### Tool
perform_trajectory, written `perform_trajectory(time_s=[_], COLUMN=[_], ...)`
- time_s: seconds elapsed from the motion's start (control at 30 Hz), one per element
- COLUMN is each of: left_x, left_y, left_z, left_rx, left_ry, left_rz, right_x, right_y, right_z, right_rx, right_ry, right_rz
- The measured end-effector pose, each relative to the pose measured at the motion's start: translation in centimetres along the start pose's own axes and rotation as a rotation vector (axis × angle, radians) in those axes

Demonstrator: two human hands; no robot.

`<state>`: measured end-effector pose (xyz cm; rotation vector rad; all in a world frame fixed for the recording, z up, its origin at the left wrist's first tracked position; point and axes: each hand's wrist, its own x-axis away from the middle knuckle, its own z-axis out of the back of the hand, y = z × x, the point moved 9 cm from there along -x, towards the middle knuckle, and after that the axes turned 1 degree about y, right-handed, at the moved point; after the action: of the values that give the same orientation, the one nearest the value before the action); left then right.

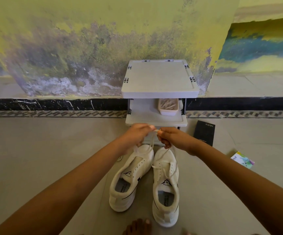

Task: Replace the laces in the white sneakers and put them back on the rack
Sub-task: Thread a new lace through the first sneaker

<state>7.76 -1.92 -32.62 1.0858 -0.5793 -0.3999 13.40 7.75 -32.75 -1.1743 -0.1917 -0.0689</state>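
- My left hand and right hand both pinch the lace mid-frame.
- White sneakers sit on the floor below, before the rack.
- Lace looks light and floppy; I'd grab the tips.

This looks like a room or hallway in a home. A tiled floor runs to a yellow wall at 12 o'clock, its paint stained and flaking above a black stone skirting. A small plastic rack stands against that wall, with sneakers on the floor before it. Bare toes show at 6 o'clock, and a black box lies at 2 o'clock.
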Motion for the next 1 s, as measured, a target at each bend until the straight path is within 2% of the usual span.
perform_trajectory(time_s=[0.17, 0.37, 0.47, 0.63, 0.77, 1.0], left_x=[0.6, 1.0, 0.3, -0.5, -0.6, -0.2], left_y=[1.4, 1.6, 0.7, -4.7, -7.6, -9.3], left_z=[-1.2, -0.3, 2.2, 7.4, 9.5, 11.6], left_rx=[-0.104, -0.123, -0.207, -0.296, -0.318, -0.334], left_ry=[-0.123, -0.106, 0.023, 0.315, 0.411, 0.541], left_rz=[-0.120, -0.156, -0.130, 0.084, 0.187, 0.259], right_x=[0.1, 0.6, 1.4, 2.9, 3.5, 4.1], right_y=[0.1, 0.7, 1.7, 4.4, 5.9, 6.9], right_z=[0.7, 0.7, 1.4, 3.3, 4.4, 5.8], right_rx=[-0.030, 0.016, 0.026, 0.122, 0.141, 0.179], right_ry=[0.029, -0.013, -0.043, -0.027, -0.018, 0.026], right_rz=[0.012, -0.008, -0.044, -0.159, -0.238, -0.294])
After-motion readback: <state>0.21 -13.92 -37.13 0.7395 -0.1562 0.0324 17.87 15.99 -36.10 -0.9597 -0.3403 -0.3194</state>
